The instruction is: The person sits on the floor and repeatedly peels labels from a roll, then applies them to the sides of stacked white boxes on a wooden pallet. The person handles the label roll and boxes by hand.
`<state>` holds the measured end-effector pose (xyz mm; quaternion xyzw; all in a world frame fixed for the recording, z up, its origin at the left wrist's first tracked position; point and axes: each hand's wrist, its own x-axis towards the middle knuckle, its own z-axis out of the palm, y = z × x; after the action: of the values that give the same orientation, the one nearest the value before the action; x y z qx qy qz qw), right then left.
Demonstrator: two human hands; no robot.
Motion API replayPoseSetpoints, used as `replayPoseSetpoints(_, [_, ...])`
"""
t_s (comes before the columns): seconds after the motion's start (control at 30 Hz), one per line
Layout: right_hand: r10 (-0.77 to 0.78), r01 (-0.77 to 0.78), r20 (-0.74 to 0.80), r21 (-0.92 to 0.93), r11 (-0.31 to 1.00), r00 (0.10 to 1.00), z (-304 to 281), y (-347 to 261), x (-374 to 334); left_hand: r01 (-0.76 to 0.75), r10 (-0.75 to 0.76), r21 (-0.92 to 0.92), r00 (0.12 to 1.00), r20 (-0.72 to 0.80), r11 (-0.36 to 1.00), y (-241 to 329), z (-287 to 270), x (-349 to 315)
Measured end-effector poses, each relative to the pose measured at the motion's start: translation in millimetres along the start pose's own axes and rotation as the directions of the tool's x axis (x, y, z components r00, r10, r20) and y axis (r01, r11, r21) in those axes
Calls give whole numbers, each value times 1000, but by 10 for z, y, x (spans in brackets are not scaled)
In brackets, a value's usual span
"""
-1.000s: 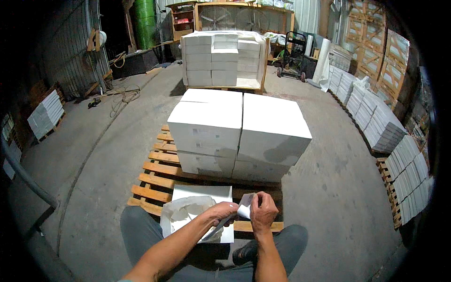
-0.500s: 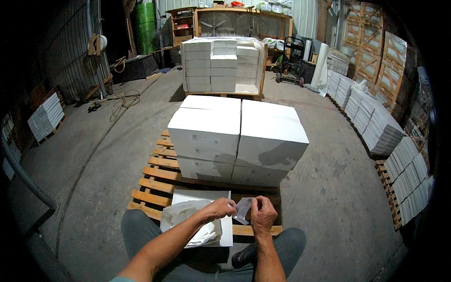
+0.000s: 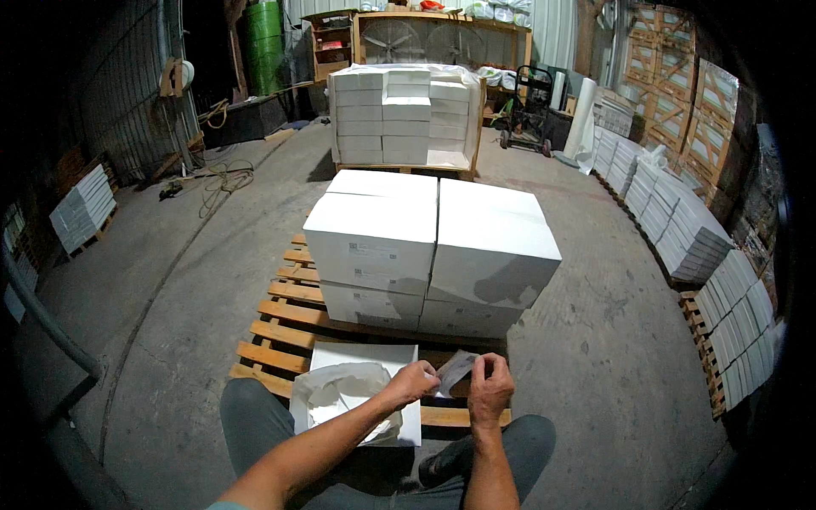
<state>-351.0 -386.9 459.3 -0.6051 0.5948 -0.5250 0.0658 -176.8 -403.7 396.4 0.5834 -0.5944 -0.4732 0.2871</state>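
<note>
Between my hands stretches a small, thin whitish label sheet (image 3: 456, 369), lifted above the front slats of the pallet. My left hand (image 3: 414, 382) pinches its left end, and my right hand (image 3: 490, 389) grips the other end between thumb and fingers. Just below and left of them, between my knees, is a white box (image 3: 410, 425). A crumpled whitish plastic bag (image 3: 308, 398) lies on it, spread wide with white contents showing inside. My left forearm crosses over part of the bag.
White cartons (image 3: 370, 223) bearing small printed labels stand stacked on the wooden pallet (image 3: 280, 331) ahead. Behind them is another pallet load of white boxes (image 3: 361, 119). White stacks (image 3: 667, 208) line the right side, near a hand truck (image 3: 531, 106). A cable (image 3: 225, 183) lies on the floor at left.
Both hands have shifted slightly to the right with the label sheet, which is now tilted and bent differently. More of the bag's inside shows.
</note>
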Motion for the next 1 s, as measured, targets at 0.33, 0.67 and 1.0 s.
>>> replayPoseSetpoints(0.33, [295,-290,-21,123,949,955,-61,150,107,64,-63,-336,998,12,940,12,0,-28])
replayPoseSetpoints(0.67, [674,-647,105,418,638,732,377,1018,295,96,-115,-392,993,-25,915,83,119,428])
replayPoseSetpoints(1.0, [785,-732,230,573,368,575,1002,1576,819,-23,12,-95,993,-115,995,-8,129,1580])
